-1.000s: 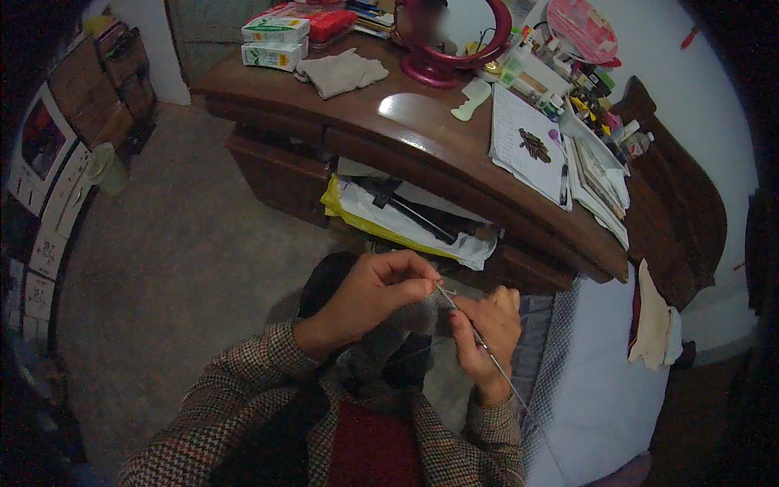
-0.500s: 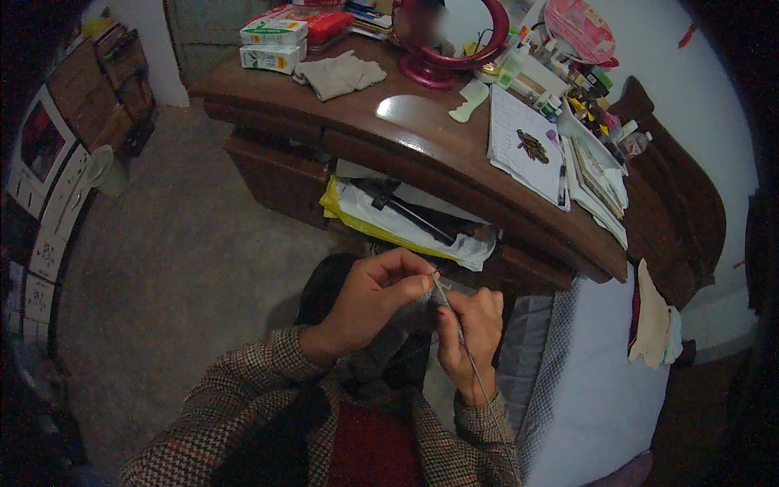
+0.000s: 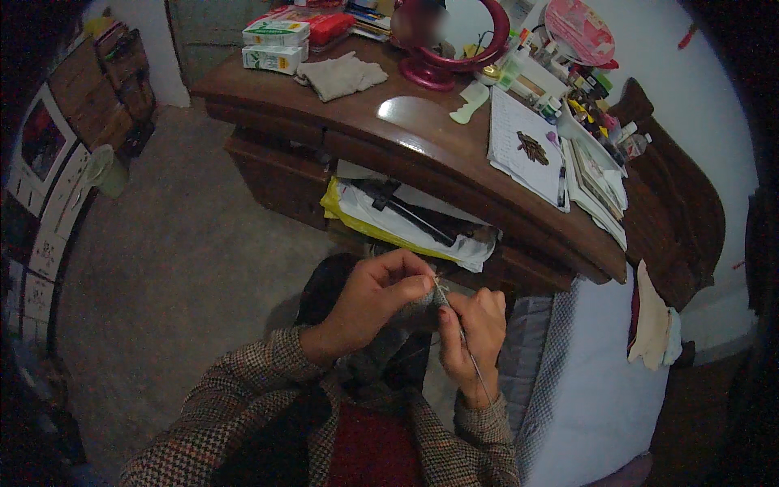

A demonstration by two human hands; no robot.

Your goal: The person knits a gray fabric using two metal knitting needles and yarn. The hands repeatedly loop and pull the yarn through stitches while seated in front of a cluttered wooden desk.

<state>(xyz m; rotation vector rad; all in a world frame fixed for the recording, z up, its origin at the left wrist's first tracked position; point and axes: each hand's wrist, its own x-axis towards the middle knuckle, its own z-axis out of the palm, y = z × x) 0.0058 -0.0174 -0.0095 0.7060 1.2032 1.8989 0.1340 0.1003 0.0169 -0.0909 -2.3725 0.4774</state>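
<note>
My left hand (image 3: 369,296) is closed, its thumb and forefinger pinching the upper edge of a small grey knitted piece (image 3: 422,310). Just to the right, my right hand (image 3: 477,337) is closed round the other side of it, the thumb pointing up. A thin grey strand (image 3: 479,369) runs from the work past the right thumb and down over the wrist; whether it is yarn or a slim needle I cannot tell. Pale loops show at the left fingertips. Most of the knitted piece is hidden behind my fingers and against the dark clothing below.
Ahead stands a brown wooden desk (image 3: 341,122) with a red-framed mirror (image 3: 426,73), a grey cloth (image 3: 341,75), a pale green comb (image 3: 469,101) and a notebook (image 3: 519,166). An open compartment holds a white and yellow bag (image 3: 365,215). A bed (image 3: 600,381) lies to the right, a bin (image 3: 105,170) far left.
Both hands stay almost in place. My right hand has shifted very slightly, and the thin strand over its wrist lies a little differently, with its lower end now less visible along the sleeve.
</note>
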